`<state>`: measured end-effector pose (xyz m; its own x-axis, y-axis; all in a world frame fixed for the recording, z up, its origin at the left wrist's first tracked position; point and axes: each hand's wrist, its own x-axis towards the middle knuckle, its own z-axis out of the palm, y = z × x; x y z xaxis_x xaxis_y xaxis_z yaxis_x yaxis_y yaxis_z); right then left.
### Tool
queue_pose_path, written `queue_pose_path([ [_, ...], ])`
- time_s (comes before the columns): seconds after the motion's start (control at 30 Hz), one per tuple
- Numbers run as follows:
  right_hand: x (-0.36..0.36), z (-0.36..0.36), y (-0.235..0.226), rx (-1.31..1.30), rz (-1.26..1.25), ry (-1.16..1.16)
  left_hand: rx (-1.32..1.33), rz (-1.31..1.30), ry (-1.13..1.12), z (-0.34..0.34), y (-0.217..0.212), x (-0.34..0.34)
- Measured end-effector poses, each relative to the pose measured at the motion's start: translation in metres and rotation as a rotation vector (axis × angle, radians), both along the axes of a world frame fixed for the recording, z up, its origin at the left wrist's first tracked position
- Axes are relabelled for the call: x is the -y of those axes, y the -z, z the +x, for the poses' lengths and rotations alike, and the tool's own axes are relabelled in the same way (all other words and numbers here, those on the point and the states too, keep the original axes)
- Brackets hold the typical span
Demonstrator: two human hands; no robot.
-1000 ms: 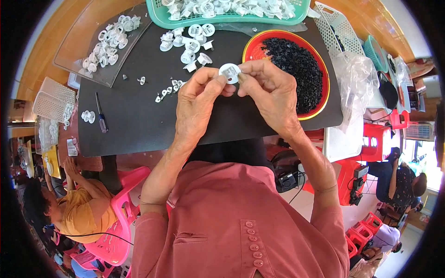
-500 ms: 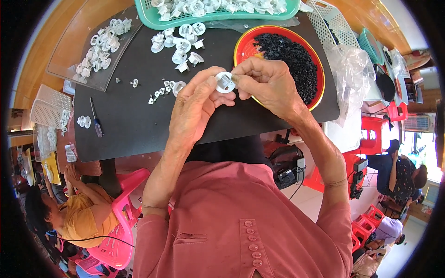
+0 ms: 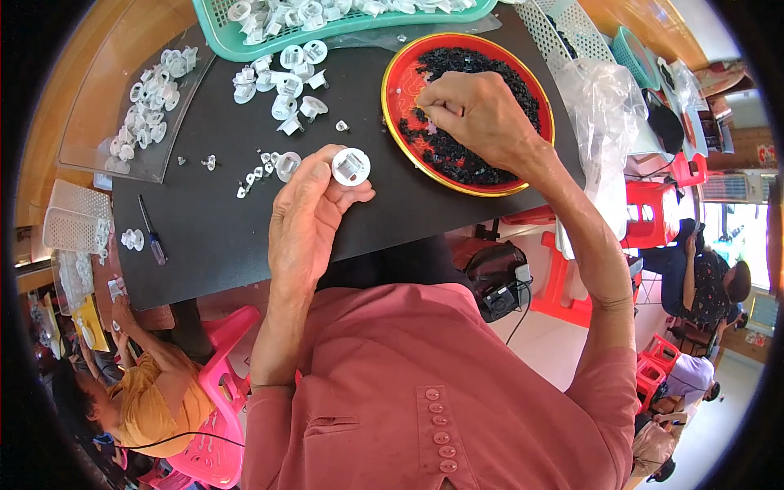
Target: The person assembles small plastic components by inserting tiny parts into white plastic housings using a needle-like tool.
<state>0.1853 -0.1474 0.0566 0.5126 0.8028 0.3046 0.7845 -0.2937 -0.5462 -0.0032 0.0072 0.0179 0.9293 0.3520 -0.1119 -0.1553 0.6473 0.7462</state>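
My left hand (image 3: 314, 208) grips a white round plastic part (image 3: 350, 167) at its edge, between thumb and fingers. The part's face shows a raised block and a small brown-looking opening. Over the red round tray with a yellow rim (image 3: 398, 135), my right hand (image 3: 478, 114) has its fingers pinched together. Whatever lies between those fingertips is too small to make out. Small black pieces (image 3: 490, 163) are heaped across the tray. More white round parts (image 3: 286, 84) lie in a loose group beyond my left hand.
A green basket (image 3: 237, 51) full of white parts stands at the far edge. At the left are a clear tray (image 3: 86, 155) with white parts and a screwdriver (image 3: 151, 229). Crumpled plastic bags (image 3: 604, 114) hang right of the red tray. A person (image 3: 151, 384) sits at lower left.
My right hand has left the white part and moved away to the black pieces in the tray. My left hand, still holding the part, has shifted slightly left and nearer.
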Motion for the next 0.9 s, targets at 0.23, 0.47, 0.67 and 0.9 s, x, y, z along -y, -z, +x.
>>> queue_pose_path([
  [0.23, -0.008, 0.013, 0.016, 0.189, -0.023, -0.085, -0.027, -0.001, 0.019, 0.000, 0.001, 0.005],
  [0.47, -0.002, 0.013, 0.006, 0.044, 0.009, 0.011, -0.045, -0.004, 0.025, 0.000, 0.004, 0.004],
  [0.67, -0.014, 0.008, 0.016, 0.102, 0.104, -0.011, -0.025, -0.003, 0.032, 0.001, 0.003, 0.007],
  [0.9, -0.018, 0.012, 0.018, 0.117, 0.050, -0.087, -0.018, -0.021, 0.030, 0.000, 0.005, 0.009],
])
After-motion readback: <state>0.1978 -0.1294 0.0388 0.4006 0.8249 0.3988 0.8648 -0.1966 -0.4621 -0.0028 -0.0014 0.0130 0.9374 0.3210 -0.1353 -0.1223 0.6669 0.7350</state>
